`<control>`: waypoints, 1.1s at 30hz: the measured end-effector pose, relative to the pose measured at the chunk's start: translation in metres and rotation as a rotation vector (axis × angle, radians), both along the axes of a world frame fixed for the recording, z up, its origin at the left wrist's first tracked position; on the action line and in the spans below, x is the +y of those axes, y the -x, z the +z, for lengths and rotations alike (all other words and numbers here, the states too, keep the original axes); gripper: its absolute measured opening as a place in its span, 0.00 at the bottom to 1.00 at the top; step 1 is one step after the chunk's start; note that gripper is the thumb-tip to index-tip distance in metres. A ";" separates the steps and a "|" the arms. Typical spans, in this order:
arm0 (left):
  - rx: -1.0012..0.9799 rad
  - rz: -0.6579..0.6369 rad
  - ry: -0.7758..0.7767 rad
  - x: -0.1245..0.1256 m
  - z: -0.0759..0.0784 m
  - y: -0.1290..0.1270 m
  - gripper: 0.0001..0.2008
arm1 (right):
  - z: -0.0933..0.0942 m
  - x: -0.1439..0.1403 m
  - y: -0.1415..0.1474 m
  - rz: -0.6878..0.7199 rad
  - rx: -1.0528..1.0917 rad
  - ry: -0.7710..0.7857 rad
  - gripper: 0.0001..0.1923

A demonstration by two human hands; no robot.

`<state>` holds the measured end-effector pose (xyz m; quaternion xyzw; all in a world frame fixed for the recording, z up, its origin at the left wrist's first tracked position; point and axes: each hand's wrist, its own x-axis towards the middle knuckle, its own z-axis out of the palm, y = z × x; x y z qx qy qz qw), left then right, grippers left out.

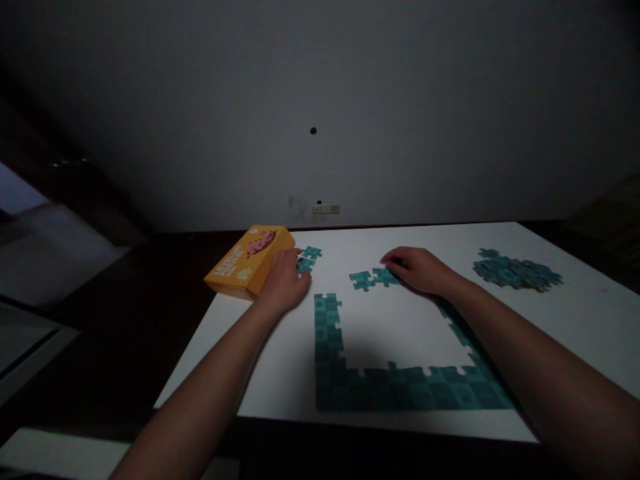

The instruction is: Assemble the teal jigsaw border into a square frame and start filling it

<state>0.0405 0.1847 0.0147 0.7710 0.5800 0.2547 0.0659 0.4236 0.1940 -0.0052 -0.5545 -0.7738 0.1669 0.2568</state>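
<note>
White surface (265, 373) is backed by dim grey wall (400, 133); at five o'clock, teal notched puzzle border (410, 390) is laid. Whether pieces (362, 283) are grasped by left hand (287, 277) or right hand (417, 267) cannot be told.

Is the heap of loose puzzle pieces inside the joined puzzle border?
No, the heap of loose pieces lies on the white table, to the right of the joined puzzle border and apart from it.

"What's the box (247, 260) made of?"
"Smooth printed card, by its look."
"And to its right?"
"Matt cardboard puzzle pieces (400, 390), on a smooth white table (283, 373). The wall (400, 133) behind it: matt."
</note>
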 end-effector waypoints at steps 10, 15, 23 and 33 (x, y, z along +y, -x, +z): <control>0.110 -0.253 0.090 -0.004 -0.009 -0.002 0.24 | 0.014 -0.014 0.002 0.134 -0.016 0.031 0.16; 0.118 -0.270 0.087 -0.001 -0.014 0.000 0.24 | 0.014 -0.013 0.004 0.184 0.023 0.047 0.14; 0.146 -0.303 -0.070 0.001 -0.006 0.001 0.20 | 0.003 0.007 -0.041 -0.254 0.299 0.009 0.18; 0.303 -0.470 0.019 -0.022 0.037 -0.079 0.20 | -0.007 0.012 -0.053 -0.241 0.238 0.043 0.17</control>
